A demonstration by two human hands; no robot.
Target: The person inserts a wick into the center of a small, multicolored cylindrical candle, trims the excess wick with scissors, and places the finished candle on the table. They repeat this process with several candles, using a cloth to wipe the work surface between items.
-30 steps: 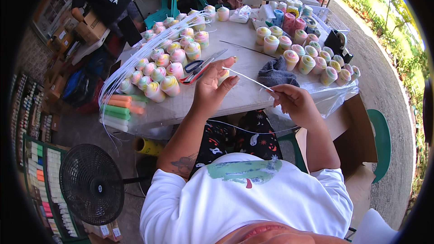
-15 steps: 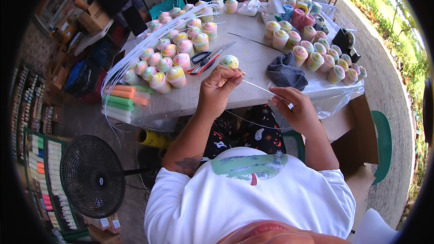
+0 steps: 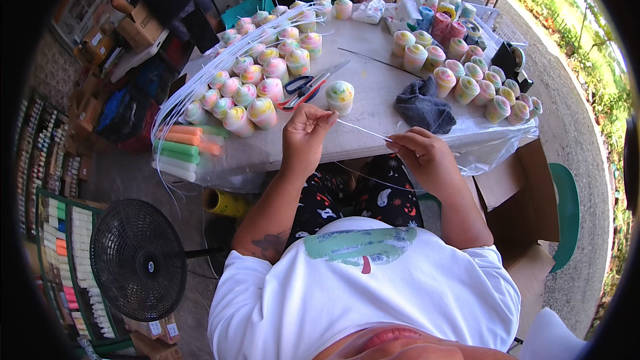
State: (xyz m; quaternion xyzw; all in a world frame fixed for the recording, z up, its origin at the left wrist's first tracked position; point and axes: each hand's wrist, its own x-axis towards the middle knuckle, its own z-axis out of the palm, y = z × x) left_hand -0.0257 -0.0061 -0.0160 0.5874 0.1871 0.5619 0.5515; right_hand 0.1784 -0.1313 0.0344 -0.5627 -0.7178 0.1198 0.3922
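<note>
A thin white candle wick [image 3: 363,129] is stretched between my two hands above the table's near edge. My left hand [image 3: 304,139] pinches one end between thumb and fingertips. Thumb and fingers of my right hand [image 3: 424,153] close on the wick farther along. Just beyond my hands stands a pale candle [image 3: 340,97] with yellow, green and pink swirls, upright and touched by neither hand. Left of it lie dark-handled scissors [image 3: 298,85] and a red cutter knife [image 3: 308,95]. A crumpled dark grey cloth [image 3: 425,107] rests to its right.
Rows of swirled candles [image 3: 270,88] fill the table's left, with a long bundle of white wicks [image 3: 200,70] across them. More candles [image 3: 465,90] stand at right. Orange and green candle sticks [image 3: 179,149] lie at the left edge. A black fan [image 3: 138,259] and cardboard box [image 3: 527,187] flank me.
My left hand has drawn back toward me and left, so the candle behind it shows whole. My right hand has shifted slightly left, with the wick still between both hands.
</note>
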